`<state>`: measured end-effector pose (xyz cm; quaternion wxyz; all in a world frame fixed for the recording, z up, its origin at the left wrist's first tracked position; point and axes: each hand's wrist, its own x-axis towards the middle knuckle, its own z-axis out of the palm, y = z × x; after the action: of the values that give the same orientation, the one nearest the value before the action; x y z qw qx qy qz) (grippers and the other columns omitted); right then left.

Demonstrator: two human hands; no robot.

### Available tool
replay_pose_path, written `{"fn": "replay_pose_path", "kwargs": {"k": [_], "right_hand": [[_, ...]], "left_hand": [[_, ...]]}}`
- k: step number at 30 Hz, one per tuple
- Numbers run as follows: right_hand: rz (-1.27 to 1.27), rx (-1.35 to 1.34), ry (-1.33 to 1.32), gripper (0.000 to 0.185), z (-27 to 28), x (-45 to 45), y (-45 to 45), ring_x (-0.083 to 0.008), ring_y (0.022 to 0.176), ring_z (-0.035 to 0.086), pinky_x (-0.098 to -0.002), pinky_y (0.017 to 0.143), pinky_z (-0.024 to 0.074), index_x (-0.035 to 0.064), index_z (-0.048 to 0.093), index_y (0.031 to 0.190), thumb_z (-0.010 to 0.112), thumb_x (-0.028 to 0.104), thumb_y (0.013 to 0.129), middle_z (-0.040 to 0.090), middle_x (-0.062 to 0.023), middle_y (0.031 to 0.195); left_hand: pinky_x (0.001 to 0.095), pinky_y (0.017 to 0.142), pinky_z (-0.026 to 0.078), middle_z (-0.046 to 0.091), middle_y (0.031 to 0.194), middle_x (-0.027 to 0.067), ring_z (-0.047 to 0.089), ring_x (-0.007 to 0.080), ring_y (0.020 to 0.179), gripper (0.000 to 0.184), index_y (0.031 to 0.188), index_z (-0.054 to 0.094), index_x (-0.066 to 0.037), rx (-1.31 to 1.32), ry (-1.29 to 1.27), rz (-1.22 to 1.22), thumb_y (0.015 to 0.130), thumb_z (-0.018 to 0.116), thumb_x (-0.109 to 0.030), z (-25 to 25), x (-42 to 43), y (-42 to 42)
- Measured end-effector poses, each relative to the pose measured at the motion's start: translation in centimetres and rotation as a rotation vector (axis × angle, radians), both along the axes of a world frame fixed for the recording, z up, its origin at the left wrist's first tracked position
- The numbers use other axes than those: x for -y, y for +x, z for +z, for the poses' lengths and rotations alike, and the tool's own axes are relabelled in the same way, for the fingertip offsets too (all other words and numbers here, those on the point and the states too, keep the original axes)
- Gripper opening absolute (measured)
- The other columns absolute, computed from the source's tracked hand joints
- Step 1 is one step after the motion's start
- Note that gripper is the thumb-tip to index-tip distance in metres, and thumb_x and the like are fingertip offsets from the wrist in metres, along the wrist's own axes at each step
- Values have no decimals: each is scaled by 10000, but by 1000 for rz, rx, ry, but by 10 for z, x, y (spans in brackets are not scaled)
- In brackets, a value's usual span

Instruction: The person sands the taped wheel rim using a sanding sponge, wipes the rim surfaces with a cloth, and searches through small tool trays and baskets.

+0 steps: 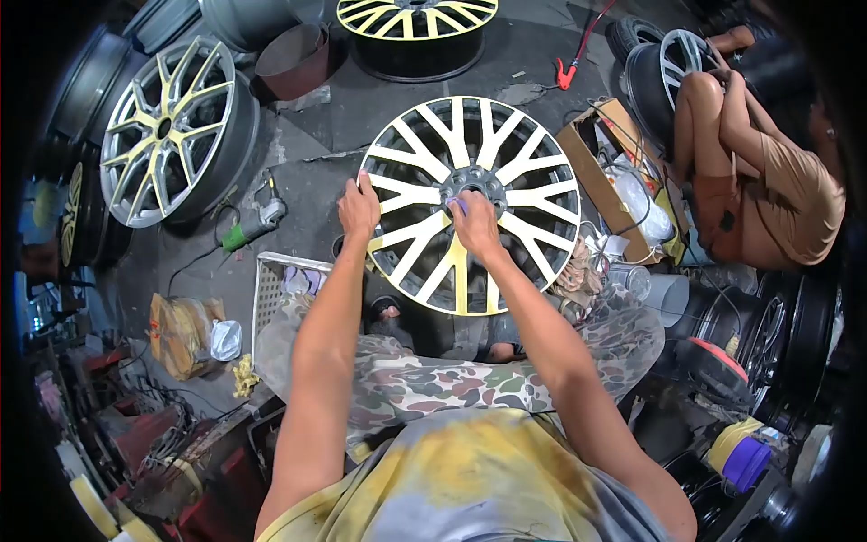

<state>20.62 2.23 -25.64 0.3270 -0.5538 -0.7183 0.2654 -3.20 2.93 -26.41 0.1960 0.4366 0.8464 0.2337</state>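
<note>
A multi-spoke wheel rim with pale yellow-white spoke faces and a dark hub lies in front of me, above my camouflage-clad legs. My left hand grips its left edge, fingers wrapped over the rim's lip. Near the hub, my right hand is closed on a small purple pad, over the lower inner spokes. The spoke below my right hand looks yellower than the upper ones.
A spoked rim leans at left, near a grinder. Another rim lies ahead. A cardboard box stands at right; beyond it a person sits by a wheel. A red air gun and a plastic crate are nearby.
</note>
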Motion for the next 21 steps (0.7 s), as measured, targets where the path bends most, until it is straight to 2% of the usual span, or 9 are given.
{"fn": "replay_pose_path", "kwargs": {"k": [1, 4, 9, 13, 15, 17, 19, 21], "right_hand": [[-31, 8, -20, 173, 3, -2, -2, -457, 876, 613, -520, 781, 473, -32, 620, 914, 660, 135, 898, 625, -245, 904], [-102, 15, -120, 196, 15, 2, -7, -453, 858, 643, -508, 789, 495, -39, 658, 902, 687, 153, 874, 664, -255, 887], [-216, 57, -174, 271, 14, -6, -19, -446, 848, 674, -498, 803, 515, -48, 689, 904, 716, 213, 839, 690, -274, 860], [-239, 117, -307, 309, 20, -7, -19, -449, 844, 681, -494, 807, 523, -50, 705, 869, 729, 254, 818, 691, -282, 834], [-249, 95, -300, 321, 14, -10, -22, -451, 833, 683, -492, 797, 527, -52, 709, 849, 733, 266, 810, 690, -285, 825], [-265, 108, -182, 327, 9, -13, -26, -454, 819, 683, -494, 791, 528, -53, 710, 853, 731, 271, 813, 688, -287, 819], [-252, 110, -202, 328, 8, -10, -22, -456, 814, 683, -493, 785, 530, -58, 710, 853, 730, 267, 811, 687, -291, 819], [-180, 77, -288, 328, 10, -6, -15, -457, 810, 681, -491, 779, 528, -63, 707, 853, 727, 261, 806, 684, -293, 811]], "left_hand": [[579, 923, 454, 657, 1084, 334, 608, 516, 1046, 644, 1085, 649, 41, 15, 16, 60, 1038, 321, -512, 12, 1, 6], [573, 931, 450, 670, 1010, 340, 607, 530, 1025, 637, 1043, 660, 45, 37, 60, 19, 1047, 318, -492, 10, 1, 1], [574, 923, 457, 660, 1020, 358, 609, 527, 1029, 646, 1062, 657, 54, 77, 4, 6, 1049, 312, -492, 13, 0, 1], [569, 927, 460, 664, 1040, 346, 616, 519, 1030, 649, 1079, 653, 55, 64, 18, 21, 1050, 305, -492, 17, 2, 3], [567, 931, 458, 666, 1048, 339, 615, 515, 1036, 658, 1089, 648, 58, 71, 21, 13, 1050, 298, -498, 17, 2, 4], [572, 921, 449, 664, 1037, 340, 606, 526, 1029, 660, 1068, 663, 43, 76, 27, 33, 1044, 309, -515, 12, 2, 3], [578, 911, 440, 662, 1026, 342, 596, 537, 1023, 662, 1047, 677, 27, 79, 43, 54, 1038, 320, -531, 12, 3, 3], [568, 931, 455, 667, 1044, 333, 613, 514, 1031, 658, 1094, 650, 41, 69, -2, 27, 1045, 300, -514, 14, 1, 3]]}}
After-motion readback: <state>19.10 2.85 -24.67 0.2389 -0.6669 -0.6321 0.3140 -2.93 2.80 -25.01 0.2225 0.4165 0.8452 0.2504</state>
